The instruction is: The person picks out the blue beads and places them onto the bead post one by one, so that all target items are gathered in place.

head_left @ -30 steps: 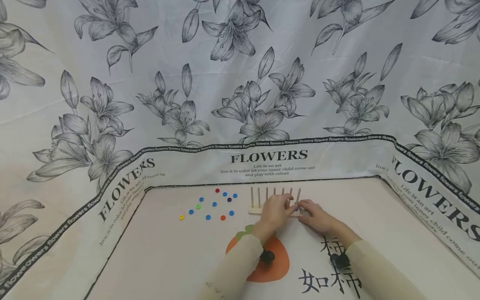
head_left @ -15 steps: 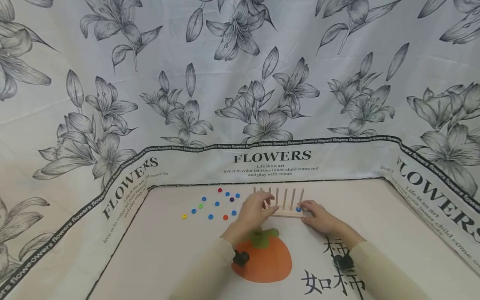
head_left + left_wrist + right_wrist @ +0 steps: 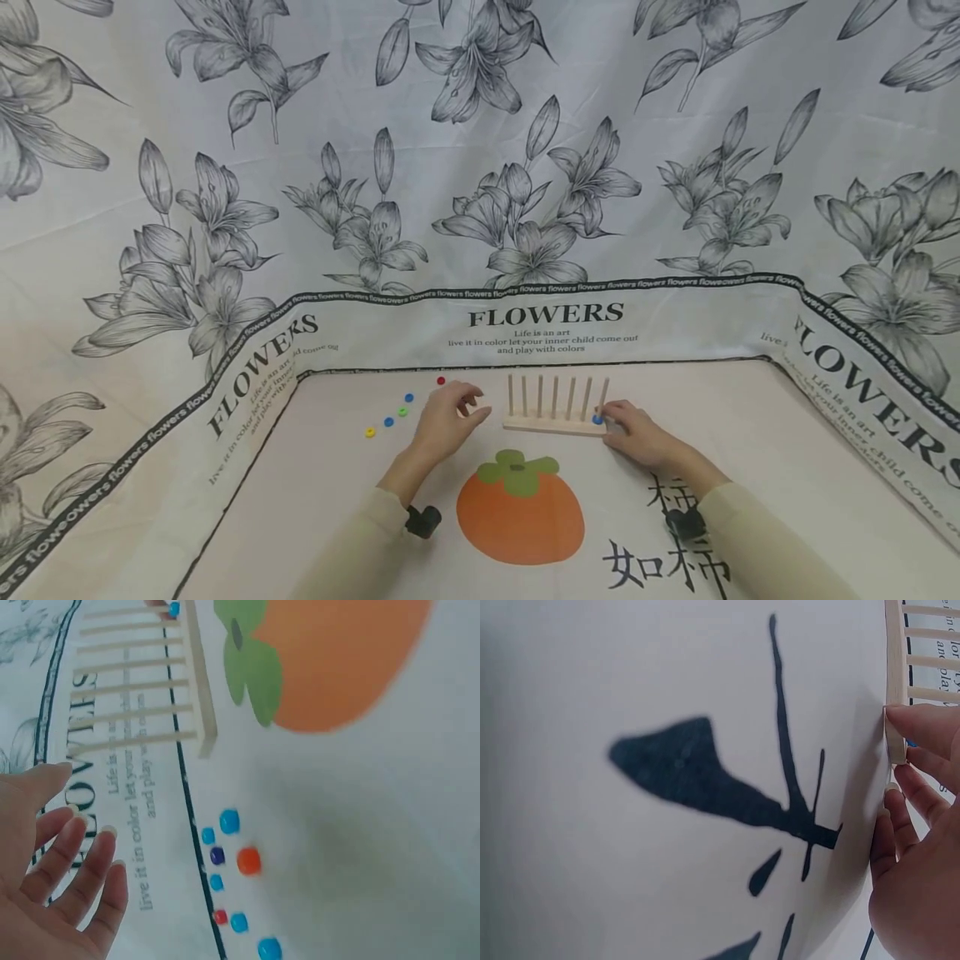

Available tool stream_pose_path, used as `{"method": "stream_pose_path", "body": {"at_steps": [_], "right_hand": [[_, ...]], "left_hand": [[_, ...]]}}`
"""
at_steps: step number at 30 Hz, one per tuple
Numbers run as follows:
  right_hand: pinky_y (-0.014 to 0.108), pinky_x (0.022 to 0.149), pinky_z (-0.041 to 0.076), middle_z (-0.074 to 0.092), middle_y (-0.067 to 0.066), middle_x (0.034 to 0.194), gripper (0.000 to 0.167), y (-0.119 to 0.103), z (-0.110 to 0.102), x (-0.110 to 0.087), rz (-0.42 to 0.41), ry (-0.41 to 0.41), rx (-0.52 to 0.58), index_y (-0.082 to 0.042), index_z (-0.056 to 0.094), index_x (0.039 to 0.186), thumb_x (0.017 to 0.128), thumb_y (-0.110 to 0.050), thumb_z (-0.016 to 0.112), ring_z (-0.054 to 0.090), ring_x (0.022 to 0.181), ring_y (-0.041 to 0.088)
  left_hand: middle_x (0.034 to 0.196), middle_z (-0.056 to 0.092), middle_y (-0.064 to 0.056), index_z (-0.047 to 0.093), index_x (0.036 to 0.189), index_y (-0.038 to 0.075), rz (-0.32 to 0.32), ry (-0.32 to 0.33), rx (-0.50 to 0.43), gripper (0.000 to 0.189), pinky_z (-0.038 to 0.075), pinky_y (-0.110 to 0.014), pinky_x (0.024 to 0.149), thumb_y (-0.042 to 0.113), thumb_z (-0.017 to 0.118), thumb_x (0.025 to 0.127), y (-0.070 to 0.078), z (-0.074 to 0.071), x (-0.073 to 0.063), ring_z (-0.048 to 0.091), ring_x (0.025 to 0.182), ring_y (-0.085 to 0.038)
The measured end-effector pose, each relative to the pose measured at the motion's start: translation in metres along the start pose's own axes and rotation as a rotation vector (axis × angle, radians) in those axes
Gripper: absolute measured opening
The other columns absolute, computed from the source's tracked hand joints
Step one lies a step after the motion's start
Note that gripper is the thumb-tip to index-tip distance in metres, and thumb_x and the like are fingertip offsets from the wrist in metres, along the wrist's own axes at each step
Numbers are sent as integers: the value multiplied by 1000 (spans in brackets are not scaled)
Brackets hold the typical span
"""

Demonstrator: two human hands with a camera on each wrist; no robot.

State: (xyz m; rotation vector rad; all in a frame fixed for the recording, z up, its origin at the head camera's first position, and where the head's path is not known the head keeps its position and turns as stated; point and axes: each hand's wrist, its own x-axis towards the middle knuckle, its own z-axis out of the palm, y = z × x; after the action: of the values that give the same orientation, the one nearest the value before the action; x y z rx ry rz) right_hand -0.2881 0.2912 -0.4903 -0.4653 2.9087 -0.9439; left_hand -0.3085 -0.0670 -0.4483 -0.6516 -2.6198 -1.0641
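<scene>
A wooden peg rack (image 3: 555,427) with a row of upright pegs stands on the table. On its rightmost peg sits a blue bead (image 3: 597,419), low against the base. My right hand (image 3: 637,433) pinches the right end of that base between thumb and fingers, as the right wrist view also shows. Over the beads left of the rack is my left hand (image 3: 446,421), holding nothing, its fingers loosely bent and apart from the thumb. The left wrist view shows several loose beads, among them an orange bead (image 3: 249,861) and a purple bead (image 3: 217,856).
Farther left lie a yellow bead (image 3: 370,432), a green bead (image 3: 402,412) and a red bead (image 3: 441,381). A printed orange persimmon (image 3: 520,521) and black characters mark the tablecloth. A flower-patterned curtain (image 3: 525,208) rises behind the table.
My left hand has moved away from the rack's right end, leftward to the loose beads, and now covers some of them. The blue bead came into view on the peg. The right hand stays at the rack.
</scene>
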Motion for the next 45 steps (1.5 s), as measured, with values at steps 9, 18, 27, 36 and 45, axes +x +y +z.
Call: {"method": "stream_pose_path", "body": {"at_steps": [9,18,27,36,45], "right_hand": [[65,109,37,41,28,151,51,-3,1,-1,22,-16,-3,5,47,147,101,-16,60,41,136,52],[67,109,35,40,30,151,50,-4,-2,-2,10,-10,-15,6,47,145,101,-14,59,40,136,54],[68,108,35,41,30,150,50,-2,-2,-3,-14,3,-9,5,48,145,101,-16,59,40,135,55],[70,108,33,41,32,149,53,0,-1,-5,-35,18,-27,7,45,147,101,-17,57,38,136,56],[68,111,31,39,30,152,51,-2,-1,-5,-3,-7,-15,5,45,148,103,-15,57,35,139,53]], "left_hand": [[98,66,-5,71,114,10,-145,57,5,27,50,-27,70,21,79,91,-36,-29,-24,57,81,-14],[102,66,-8,70,117,3,-230,71,-15,33,49,-29,70,17,81,89,-73,-38,-35,57,81,-16],[117,64,-8,66,125,8,-413,-55,-35,38,49,-38,80,15,78,89,-92,-30,-38,56,93,-22],[110,65,-8,69,119,7,-441,-86,-20,30,52,-43,85,15,75,90,-90,-24,-35,58,97,-24],[91,63,-2,71,106,8,-464,-118,18,16,50,-36,76,13,75,92,-90,-24,-33,56,85,-19]]}}
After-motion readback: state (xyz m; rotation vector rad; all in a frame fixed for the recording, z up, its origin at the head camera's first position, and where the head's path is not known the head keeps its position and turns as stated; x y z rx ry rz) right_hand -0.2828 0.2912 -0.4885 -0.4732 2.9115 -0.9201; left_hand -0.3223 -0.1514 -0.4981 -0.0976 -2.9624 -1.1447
